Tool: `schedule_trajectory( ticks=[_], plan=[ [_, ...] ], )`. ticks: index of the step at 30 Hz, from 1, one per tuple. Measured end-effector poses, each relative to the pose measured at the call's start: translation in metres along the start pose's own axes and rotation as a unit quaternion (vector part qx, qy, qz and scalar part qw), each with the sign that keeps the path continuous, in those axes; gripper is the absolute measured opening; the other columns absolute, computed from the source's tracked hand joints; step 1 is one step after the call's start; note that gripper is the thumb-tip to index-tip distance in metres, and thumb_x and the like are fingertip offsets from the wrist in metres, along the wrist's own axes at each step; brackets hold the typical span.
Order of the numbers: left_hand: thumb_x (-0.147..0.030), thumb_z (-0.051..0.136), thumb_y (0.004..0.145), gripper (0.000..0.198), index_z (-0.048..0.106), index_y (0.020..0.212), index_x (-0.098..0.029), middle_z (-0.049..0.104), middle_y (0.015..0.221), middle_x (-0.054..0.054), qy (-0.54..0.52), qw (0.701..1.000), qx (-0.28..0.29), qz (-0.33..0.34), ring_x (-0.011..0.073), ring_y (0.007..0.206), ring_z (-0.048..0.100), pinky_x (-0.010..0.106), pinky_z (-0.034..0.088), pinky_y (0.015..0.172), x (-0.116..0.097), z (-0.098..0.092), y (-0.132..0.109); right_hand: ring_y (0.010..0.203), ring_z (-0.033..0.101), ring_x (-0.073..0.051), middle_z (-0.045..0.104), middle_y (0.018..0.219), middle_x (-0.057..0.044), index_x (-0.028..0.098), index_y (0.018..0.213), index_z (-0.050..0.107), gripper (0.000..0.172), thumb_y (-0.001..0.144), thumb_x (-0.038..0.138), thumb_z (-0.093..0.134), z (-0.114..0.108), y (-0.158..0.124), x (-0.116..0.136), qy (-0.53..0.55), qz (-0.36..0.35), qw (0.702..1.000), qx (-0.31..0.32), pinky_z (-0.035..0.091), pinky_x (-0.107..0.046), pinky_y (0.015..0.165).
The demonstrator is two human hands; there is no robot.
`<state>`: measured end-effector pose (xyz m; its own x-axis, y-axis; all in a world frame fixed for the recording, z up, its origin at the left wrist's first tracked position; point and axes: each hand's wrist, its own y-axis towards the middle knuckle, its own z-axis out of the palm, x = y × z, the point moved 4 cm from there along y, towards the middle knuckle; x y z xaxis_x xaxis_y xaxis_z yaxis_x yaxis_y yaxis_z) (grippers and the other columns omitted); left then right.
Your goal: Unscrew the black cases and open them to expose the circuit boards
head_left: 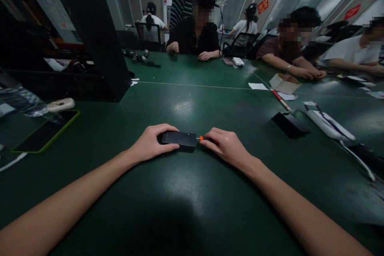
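Observation:
A small black rectangular box point(185, 141) lies on the green table point(180, 184) in front of me. My left hand point(154, 141) grips its left end, the thumb along the near side and the fingers on the far side. From the right, my right hand point(226, 144) is closed around a screwdriver point(201, 139) with an orange-and-black handle. The thin metal shaft points left at the box's right end face; whether the tip sits inside a hole there is too small to tell. Most of the handle is hidden by my fingers.
At left stand a black cabinet point(114, 60) and a green-edged phone point(48, 131). To the right lie a black block point(290, 125), a white power strip point(330, 122) and an open cardboard box point(285, 83). Several people sit across the table, one with hands point(209, 55) resting on it.

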<state>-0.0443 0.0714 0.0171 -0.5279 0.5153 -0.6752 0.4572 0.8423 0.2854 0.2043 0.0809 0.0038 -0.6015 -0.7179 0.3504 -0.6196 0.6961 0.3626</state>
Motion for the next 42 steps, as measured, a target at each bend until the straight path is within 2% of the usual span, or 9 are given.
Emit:
schedule_trajectory(
  ticks=[6,10,18,26,29,31,35,38,42],
  plan=[
    [-0.045,0.079,0.079,0.042,0.073,0.113,-0.02,0.077,0.11,0.008,-0.003,1.0,-0.007,-0.023,0.0258,0.098,0.072,0.037,0.055,0.086,0.001,0.0,0.0,0.069,0.061,-0.014,0.069,0.08,-0.005,0.017,0.093,0.07,0.041,0.102,0.051,0.047,0.006,0.0,-0.002,0.038,0.043,0.998,0.02,0.042,-0.026,0.065],
    [-0.046,0.079,0.079,0.044,0.073,0.115,-0.021,0.077,0.111,0.008,-0.006,1.0,-0.007,-0.029,0.0259,0.098,0.072,0.036,0.055,0.085,0.003,0.0,-0.001,0.072,0.061,-0.014,0.068,0.083,-0.005,0.016,0.096,0.068,0.037,0.102,0.047,0.048,0.008,0.0,-0.003,0.06,0.039,0.997,0.032,0.043,-0.026,0.066],
    [-0.046,0.079,0.079,0.045,0.073,0.115,-0.021,0.077,0.111,0.007,-0.003,0.999,-0.026,-0.03,0.0261,0.099,0.072,0.037,0.055,0.086,0.004,-0.001,-0.002,0.07,0.059,-0.015,0.068,0.082,-0.005,0.018,0.093,0.069,0.035,0.101,0.046,0.05,0.006,-0.002,-0.014,0.025,0.054,0.996,0.062,0.041,-0.027,0.065],
    [-0.052,0.072,0.083,0.045,0.073,0.109,-0.016,0.078,0.1,0.01,-0.143,0.979,-0.106,-0.098,0.0259,0.088,0.073,0.037,0.059,0.076,0.02,-0.008,0.001,0.084,0.065,-0.02,0.072,0.096,-0.007,0.018,0.1,0.07,0.034,0.099,0.046,0.052,-0.002,-0.004,-0.033,-0.025,0.126,0.991,0.03,0.046,-0.032,0.075],
    [-0.059,0.063,0.089,0.047,0.072,0.103,-0.014,0.076,0.087,0.009,-0.177,0.97,-0.13,-0.105,0.0237,0.082,0.072,0.035,0.058,0.074,0.028,-0.009,0.004,0.085,0.065,-0.019,0.07,0.096,-0.007,0.018,0.099,0.069,0.032,0.1,0.045,0.052,0.0,-0.004,-0.028,-0.034,0.119,0.992,0.032,0.046,-0.031,0.074],
    [-0.061,0.058,0.092,0.048,0.07,0.091,-0.015,0.072,0.077,0.007,-0.19,0.965,-0.144,-0.104,0.0208,0.074,0.069,0.033,0.057,0.071,0.031,-0.009,0.005,0.087,0.064,-0.019,0.069,0.098,-0.007,0.019,0.101,0.068,0.031,0.1,0.044,0.051,0.002,-0.003,-0.025,-0.033,0.107,0.993,0.034,0.047,-0.031,0.075],
    [-0.063,0.048,0.096,0.052,0.054,0.068,-0.019,0.059,0.061,0.001,-0.199,0.963,-0.148,-0.106,0.0165,0.061,0.06,0.03,0.052,0.064,0.032,-0.009,0.006,0.092,0.063,-0.019,0.067,0.101,-0.007,0.019,0.104,0.067,0.03,0.101,0.043,0.05,0.002,-0.003,-0.022,-0.025,0.095,0.995,0.031,0.048,-0.032,0.079],
    [-0.062,0.045,0.097,0.052,0.047,0.066,-0.021,0.055,0.059,0.0,-0.207,0.962,-0.14,-0.11,0.0159,0.058,0.057,0.029,0.049,0.063,0.03,-0.008,0.006,0.094,0.063,-0.019,0.067,0.102,-0.007,0.019,0.105,0.067,0.029,0.102,0.042,0.049,0.001,-0.003,-0.022,-0.022,0.093,0.995,0.033,0.049,-0.032,0.081],
    [-0.061,0.047,0.097,0.052,0.049,0.066,-0.02,0.053,0.06,-0.001,-0.249,0.95,-0.138,-0.128,0.0153,0.059,0.055,0.029,0.047,0.065,0.034,-0.006,0.006,0.094,0.063,-0.019,0.066,0.104,-0.007,0.019,0.106,0.066,0.029,0.102,0.041,0.048,0.001,-0.004,-0.024,-0.022,0.088,0.995,0.048,0.05,-0.033,0.081]
  ],
)
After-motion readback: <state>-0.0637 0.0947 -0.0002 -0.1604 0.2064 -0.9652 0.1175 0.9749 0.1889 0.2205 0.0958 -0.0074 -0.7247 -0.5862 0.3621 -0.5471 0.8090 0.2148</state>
